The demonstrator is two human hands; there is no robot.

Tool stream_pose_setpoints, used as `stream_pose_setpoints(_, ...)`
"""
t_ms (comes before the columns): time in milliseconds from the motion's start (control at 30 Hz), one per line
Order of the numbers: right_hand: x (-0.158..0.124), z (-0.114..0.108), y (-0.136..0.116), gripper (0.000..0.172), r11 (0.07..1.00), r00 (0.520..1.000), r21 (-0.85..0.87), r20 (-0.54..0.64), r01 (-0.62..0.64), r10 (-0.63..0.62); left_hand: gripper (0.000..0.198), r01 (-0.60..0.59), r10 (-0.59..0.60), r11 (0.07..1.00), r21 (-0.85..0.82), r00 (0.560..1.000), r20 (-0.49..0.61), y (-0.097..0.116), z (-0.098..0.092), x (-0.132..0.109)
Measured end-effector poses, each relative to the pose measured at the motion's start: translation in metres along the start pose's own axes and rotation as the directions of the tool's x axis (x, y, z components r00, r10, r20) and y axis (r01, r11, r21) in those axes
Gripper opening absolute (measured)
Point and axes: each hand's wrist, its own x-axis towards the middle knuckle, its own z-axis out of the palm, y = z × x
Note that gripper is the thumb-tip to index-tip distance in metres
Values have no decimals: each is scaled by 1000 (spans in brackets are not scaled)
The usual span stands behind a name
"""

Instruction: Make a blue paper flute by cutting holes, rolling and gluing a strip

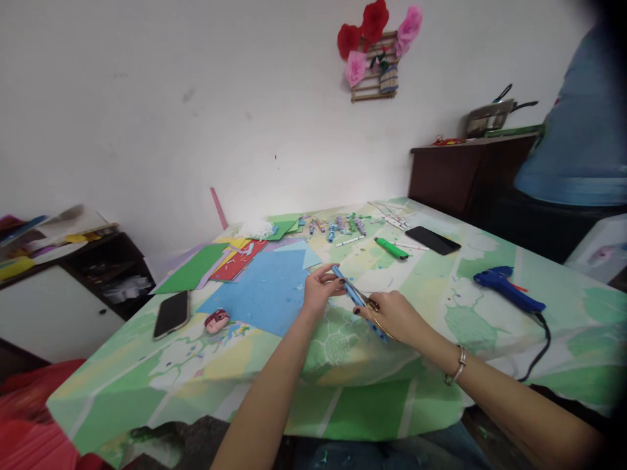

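Observation:
My left hand [321, 290] pinches the far end of a narrow blue paper strip [353, 297] above the table. My right hand [394, 316] grips gold-handled scissors [369, 307], whose blades meet the strip near its middle. Both hands hover over the green patterned tablecloth [441, 313] near the front of the table. A large blue paper sheet [267, 290] lies just left of my left hand.
Green, red and yellow paper sheets [215, 264] pile at the back left. A black phone [171, 313] and a small pink object [216, 320] lie left. Markers [337, 228], a green cutter [392, 249], another phone [432, 239] and a blue glue gun [507, 290] lie right. A person in blue [578, 130] stands far right.

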Motion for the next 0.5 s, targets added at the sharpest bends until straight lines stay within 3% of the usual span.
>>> stream_pose_setpoints(267, 2, -2, -7, 53, 999, 1000, 42, 7, 0, 0, 51, 28, -27, 1000, -9, 995, 99, -5, 2, -2)
stream_pose_setpoints(500, 4, -1, -10, 58, 999, 1000, -20, 8, 24, -24, 51, 21, -21, 1000, 6, 996, 85, -6, 1, -2)
